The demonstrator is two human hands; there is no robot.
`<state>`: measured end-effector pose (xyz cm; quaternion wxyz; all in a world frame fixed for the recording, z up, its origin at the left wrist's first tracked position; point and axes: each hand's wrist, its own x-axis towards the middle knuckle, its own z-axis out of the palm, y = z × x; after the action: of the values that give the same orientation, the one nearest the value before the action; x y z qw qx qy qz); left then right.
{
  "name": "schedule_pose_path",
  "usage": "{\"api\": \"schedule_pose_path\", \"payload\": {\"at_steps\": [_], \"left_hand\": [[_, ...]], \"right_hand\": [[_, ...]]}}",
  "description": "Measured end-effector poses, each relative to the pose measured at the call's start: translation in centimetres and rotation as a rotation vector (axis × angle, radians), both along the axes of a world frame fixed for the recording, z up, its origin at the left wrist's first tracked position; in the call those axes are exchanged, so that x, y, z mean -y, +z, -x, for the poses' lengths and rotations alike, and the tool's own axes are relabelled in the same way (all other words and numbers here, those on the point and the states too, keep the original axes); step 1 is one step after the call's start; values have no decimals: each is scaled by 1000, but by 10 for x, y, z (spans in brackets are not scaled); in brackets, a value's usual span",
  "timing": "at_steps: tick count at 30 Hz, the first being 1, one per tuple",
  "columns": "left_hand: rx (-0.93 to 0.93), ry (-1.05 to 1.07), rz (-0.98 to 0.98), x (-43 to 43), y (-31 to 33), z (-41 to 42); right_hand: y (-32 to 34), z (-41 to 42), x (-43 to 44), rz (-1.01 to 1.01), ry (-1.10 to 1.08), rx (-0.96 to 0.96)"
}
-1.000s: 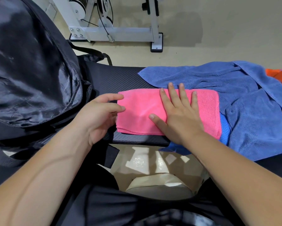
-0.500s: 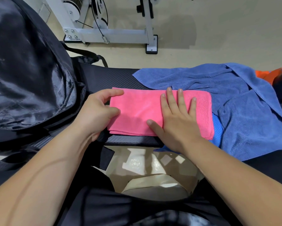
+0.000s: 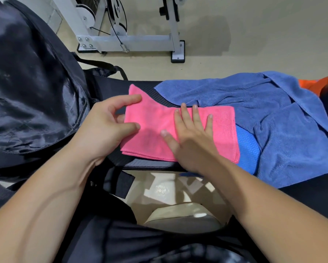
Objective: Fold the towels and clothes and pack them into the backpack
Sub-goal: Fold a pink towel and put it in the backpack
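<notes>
Folded pink towel [image 3: 153, 118] on the surface [image 3: 140, 165], long axis running 9 to 3 o'clock. The left hand [image 3: 102, 130], nearer the backpack [image 3: 32, 92] at 9 o'clock, pinches that end. The right hand [image 3: 193, 141] presses the middle, fingers straight and spread.

Nothing really readable here tbh, the closest thing to writing is a tiny whitish mark on the black strap [image 3: 92, 184] hanging below the backpack [image 3: 26, 82], way too small to make out.
</notes>
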<state>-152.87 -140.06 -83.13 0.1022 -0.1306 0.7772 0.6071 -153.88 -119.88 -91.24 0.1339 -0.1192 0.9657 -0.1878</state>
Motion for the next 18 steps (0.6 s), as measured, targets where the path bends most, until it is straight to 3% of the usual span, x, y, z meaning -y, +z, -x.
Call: {"api": "schedule_pose_path", "payload": {"at_steps": [4,9,13,15,18], "left_hand": [[-55,-108,11,-34,22,8],[-105,-247,109,-101,10,17],[-86,-358,221,-148,-21,23],[-48,-378,174,-163,-31,19],[-41,-315,124,-166,-34,13]], "right_hand": [[33,8,-34,520,-211,176],[59,8,-97,346,-167,35],[60,10,-127,546,-300,102],[57,8,-131,575,-319,164],[48,6,-128,421,-320,136]]}}
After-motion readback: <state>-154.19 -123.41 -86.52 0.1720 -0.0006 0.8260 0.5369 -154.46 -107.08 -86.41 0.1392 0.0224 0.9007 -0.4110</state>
